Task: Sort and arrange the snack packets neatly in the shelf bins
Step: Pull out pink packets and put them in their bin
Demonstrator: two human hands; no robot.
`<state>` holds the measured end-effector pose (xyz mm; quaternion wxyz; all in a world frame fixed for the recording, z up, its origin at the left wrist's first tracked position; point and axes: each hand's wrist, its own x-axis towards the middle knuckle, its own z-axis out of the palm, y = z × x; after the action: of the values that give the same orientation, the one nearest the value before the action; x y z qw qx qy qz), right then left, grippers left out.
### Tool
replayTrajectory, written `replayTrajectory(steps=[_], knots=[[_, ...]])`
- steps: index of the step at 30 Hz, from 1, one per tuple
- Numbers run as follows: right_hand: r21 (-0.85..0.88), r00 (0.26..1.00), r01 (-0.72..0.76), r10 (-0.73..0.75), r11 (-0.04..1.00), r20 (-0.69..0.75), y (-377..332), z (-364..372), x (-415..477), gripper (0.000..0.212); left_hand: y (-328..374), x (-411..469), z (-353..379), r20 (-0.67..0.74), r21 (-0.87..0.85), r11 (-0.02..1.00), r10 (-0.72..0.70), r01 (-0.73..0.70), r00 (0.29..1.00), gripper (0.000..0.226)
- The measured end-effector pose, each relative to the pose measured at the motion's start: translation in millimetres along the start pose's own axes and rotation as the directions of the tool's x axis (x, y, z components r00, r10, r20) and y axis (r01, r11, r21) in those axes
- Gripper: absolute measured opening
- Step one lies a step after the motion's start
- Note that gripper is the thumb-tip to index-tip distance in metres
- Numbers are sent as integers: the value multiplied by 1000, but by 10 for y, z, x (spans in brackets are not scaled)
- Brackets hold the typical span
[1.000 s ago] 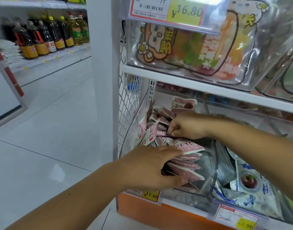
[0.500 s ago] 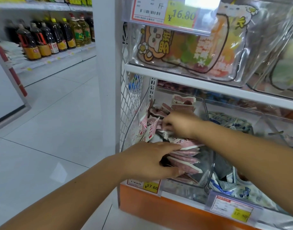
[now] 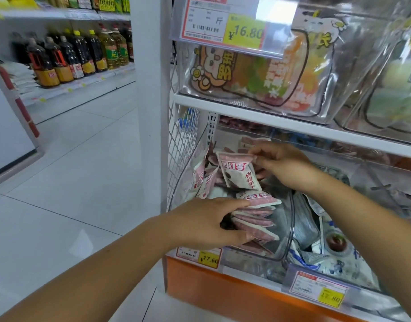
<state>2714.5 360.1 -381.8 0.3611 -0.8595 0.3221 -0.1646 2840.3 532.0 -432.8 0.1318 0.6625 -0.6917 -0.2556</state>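
One packet (image 3: 238, 174) is up out of the pile, pink and white, pinched at its top seam by the right hand (image 3: 280, 165). It hangs over the back half of the clear bin (image 3: 287, 231) on the lower shelf, at the left end of the rack. We read its long axis as running from the top seam down and a little to the right; the sealed top points up toward the shelf board, the printed face is turned to us, and the bottom edge sits just above the stacked packets.

Below it, the front stack (image 3: 255, 216) lies flat, long edges pointing out to the right, layered one on another. The left hand (image 3: 207, 223) is curled around the near end of that stack, thumb under, fingers over the top, holding it together. More packets (image 3: 203, 180) lean upright against the bin's left wall.

Risks as we judge them:
- Grip is only a fingertip pinch on a slick seam, so the packet could slip and drop skewed onto the pile.
- If the left hand lets go, the front stack may fan out or slide toward the bin's low front lip.
- The leaning packets at the left wall look loose and a nudge could tip them over.
- The next bin (image 3: 325, 249), with blue and white packets, sits just beside, and a careless drop could mix the kinds.

Price tag (image 3: 200, 256) hangs below the bin front.
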Motion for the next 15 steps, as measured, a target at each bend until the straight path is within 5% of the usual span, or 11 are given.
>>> replayTrajectory(steps=[4, 7, 10, 15], knots=[[237, 1000, 25, -25, 971, -2, -11, -15, -232, 18, 1, -9, -1, -213, -216, 976, -57, 10, 975, 55], [472, 999, 33, -22, 881, -27, -19, 7, -415, 16, 20, -11, -26, -513, -343, 939, -192, 5, 837, 26], [624, 1000, 12, -6, 781, -12, 2, 61, -544, 16, 73, -28, -41, -510, -447, 894, -230, -27, 829, 43], [502, 991, -6, -64, 865, 121, -110, 1, -737, 31, 151, -72, -45, -477, -505, 858, -187, -93, 859, 38]])
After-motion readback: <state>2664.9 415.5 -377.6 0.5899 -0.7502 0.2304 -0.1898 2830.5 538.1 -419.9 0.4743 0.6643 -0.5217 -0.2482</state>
